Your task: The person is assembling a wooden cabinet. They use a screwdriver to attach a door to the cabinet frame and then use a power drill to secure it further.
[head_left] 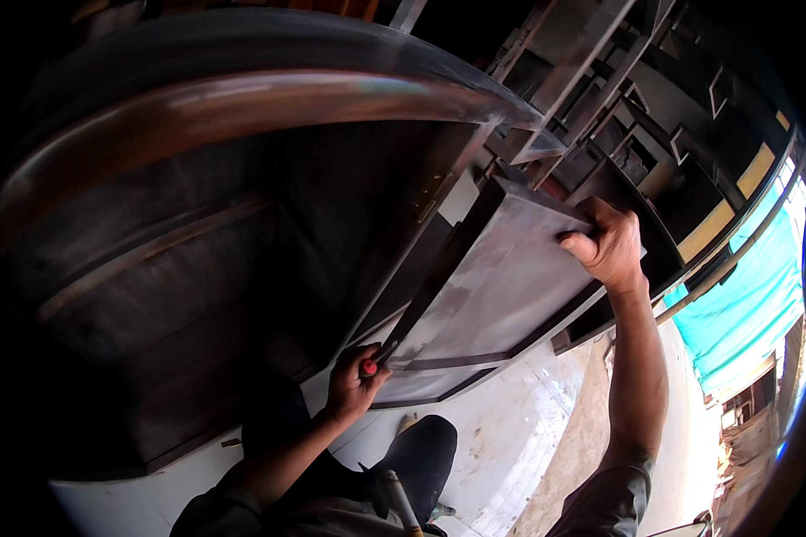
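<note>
Smooth, faintly glossy wooden panel (509, 268)

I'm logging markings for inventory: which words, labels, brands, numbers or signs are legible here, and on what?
No text can be read.
The brown panel under the right hand and the turquoise sheet show no visible lettering.
The red-ended tool in the left hand is too small to tell.

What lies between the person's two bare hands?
In the head view, a rectangular, dark-edged grey panel lies between the left hand and right hand.

Dark sleeves (611, 497), black trousers (424, 455).
</note>
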